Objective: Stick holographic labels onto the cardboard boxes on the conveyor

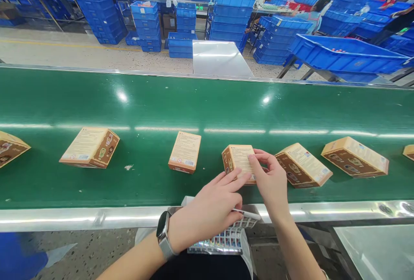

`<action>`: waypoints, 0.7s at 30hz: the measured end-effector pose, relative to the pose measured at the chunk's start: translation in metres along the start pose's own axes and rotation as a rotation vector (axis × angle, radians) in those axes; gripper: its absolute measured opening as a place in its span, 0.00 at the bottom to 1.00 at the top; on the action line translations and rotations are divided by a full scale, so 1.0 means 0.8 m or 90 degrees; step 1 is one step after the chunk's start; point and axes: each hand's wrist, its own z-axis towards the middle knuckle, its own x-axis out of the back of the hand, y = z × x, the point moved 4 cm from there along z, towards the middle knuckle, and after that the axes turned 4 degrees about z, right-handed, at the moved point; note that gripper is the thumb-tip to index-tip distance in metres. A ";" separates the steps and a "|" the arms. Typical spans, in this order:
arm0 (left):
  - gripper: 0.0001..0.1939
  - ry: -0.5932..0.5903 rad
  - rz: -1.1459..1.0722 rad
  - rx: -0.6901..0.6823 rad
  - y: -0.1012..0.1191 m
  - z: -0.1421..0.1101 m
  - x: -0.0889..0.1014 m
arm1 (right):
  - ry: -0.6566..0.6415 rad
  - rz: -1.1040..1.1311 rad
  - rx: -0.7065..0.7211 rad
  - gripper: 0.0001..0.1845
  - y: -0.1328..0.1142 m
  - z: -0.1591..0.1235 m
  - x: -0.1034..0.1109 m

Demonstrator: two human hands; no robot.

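Note:
A small cream and brown printed carton [239,155] lies on the green conveyor belt, directly in front of me. My right hand [271,176] grips its right side, with the thumb on the printed top face and the fingers curled by the far right edge. The outstretched fingers of my left hand [213,200] rest on the carton's near end. Between that hand's thumb and folded fingers is a sheet of small shiny stickers [223,242], which hangs down over the belt's near edge and my lap. Whether a sticker is under the right thumb is hidden.
Similar cartons lie along the belt [145,99]: one [185,150] just left, another [302,165] close by my right hand, several farther out. A metal rail [129,216] edges the near side. Beyond stand stacked blue crates [231,17] and people at work.

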 end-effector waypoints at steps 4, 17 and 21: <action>0.04 -0.002 0.006 -0.015 0.002 0.009 -0.003 | 0.053 -0.076 0.051 0.22 -0.006 0.005 0.006; 0.06 0.016 -0.160 0.187 -0.004 -0.005 0.033 | -0.373 -0.152 0.250 0.13 -0.081 -0.031 0.031; 0.08 0.000 -0.207 0.199 -0.007 -0.018 0.051 | -0.515 -0.127 0.225 0.09 -0.092 -0.052 0.016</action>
